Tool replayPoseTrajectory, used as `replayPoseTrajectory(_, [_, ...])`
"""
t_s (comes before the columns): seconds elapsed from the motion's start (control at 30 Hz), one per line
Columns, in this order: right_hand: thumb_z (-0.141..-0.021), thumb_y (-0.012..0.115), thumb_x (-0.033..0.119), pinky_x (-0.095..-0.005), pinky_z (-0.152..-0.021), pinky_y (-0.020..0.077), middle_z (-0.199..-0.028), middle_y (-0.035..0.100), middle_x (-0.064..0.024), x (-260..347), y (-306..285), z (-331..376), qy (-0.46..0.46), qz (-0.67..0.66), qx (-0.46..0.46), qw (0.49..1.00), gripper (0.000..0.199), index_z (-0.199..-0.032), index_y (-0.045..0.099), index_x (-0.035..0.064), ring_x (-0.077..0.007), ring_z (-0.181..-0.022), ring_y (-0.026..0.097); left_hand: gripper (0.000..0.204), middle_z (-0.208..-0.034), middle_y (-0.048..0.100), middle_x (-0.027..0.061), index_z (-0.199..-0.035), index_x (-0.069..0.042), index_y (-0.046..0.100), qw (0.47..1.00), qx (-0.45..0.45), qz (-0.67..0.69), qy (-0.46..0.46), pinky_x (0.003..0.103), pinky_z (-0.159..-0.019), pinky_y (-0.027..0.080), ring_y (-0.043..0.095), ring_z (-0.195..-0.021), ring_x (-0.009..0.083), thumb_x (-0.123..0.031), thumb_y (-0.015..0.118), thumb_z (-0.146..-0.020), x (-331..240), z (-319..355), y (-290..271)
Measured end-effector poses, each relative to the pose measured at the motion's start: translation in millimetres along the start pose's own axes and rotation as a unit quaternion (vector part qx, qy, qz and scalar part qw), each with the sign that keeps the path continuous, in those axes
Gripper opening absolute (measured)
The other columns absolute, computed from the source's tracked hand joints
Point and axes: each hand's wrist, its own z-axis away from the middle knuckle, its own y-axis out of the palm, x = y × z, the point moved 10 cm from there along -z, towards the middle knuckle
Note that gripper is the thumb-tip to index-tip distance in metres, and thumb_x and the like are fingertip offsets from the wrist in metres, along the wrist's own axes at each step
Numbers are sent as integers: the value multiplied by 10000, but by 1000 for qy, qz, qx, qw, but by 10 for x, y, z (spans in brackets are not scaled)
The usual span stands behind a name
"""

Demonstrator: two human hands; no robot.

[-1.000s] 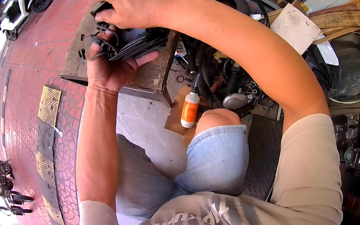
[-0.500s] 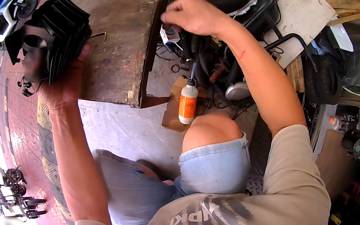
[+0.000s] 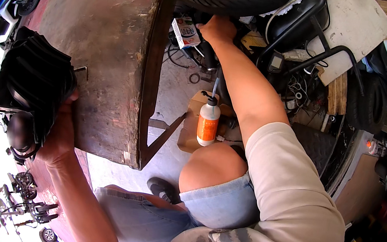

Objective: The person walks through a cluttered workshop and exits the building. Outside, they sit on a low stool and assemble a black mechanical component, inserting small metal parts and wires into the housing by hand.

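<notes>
My left hand (image 3: 56,143) grips a black finned engine cylinder (image 3: 35,72) from beneath, beside the left edge of a worn wooden bench (image 3: 106,33). One end of the cylinder, with a round opening, faces toward me. A small L-shaped hex key (image 3: 83,70) lies on the bench close to it. My right arm stretches forward past the bench, and my right hand (image 3: 218,29) is down among dark parts under a black tyre (image 3: 236,0). A small white box (image 3: 185,32) sits just left of that hand. Its fingertips are hidden in the clutter.
A white bottle with an orange label (image 3: 208,125) stands on a piece of cardboard (image 3: 188,135) before my knee. A black tubular frame (image 3: 314,19) and a pale board (image 3: 353,37) lie at the right. Parked motorbikes (image 3: 26,201) show at lower left.
My right hand has gone from above the bench's right edge down into the parts by the white box. My view has shifted, and the cylinder appears lower in the picture, still held.
</notes>
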Motion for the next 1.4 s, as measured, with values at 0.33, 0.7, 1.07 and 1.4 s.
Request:
replayPoseTrajectory(0.33, [-820, 770, 345, -423, -910, 563, -1181, 701, -181, -168, 203, 123, 45, -47, 49, 997, 710, -1375, 453, 35, -326, -1089, 696, 821, -1457, 535, 164, -1513, -92, 428, 996, -53, -69, 7, 568, -915, 526, 560, -1266, 408, -373, 753, -813, -32, 13, -124])
replayPoseTrajectory(0.7, [-880, 735, 326, -477, -922, 527, -1129, 718, -201, -400, 86, 488, -33, -180, 11, 983, 440, -1207, 617, 57, -383, -1090, 672, 813, -1494, 499, 173, -1521, -75, 407, 999, -17, -33, 5, 614, -946, 515, 538, -1287, 429, -431, 706, -853, -13, 7, -103])
replayPoseTrajectory(1.07, [-812, 759, 403, -428, -919, 562, -1206, 705, -223, 130, 255, 490, -52, 22, 198, 978, 574, -1194, 704, -22, -354, -1121, 691, 773, -1511, 484, 182, -1516, -106, 434, 997, 54, 51, -14, 674, -955, 475, 500, -1318, 453, -486, 654, -880, 14, 62, -133])
replayPoseTrajectory(1.4, [-817, 654, 218, -414, -926, 564, -1237, 688, -219, -80, 321, 410, 38, -19, 90, 995, 501, -1251, 632, -31, -336, -1133, 686, 770, -1489, 509, 166, -1512, -125, 450, 999, -42, 14, -22, 611, -965, 489, 526, -1296, 428, -456, 701, -863, 26, 42, -240])
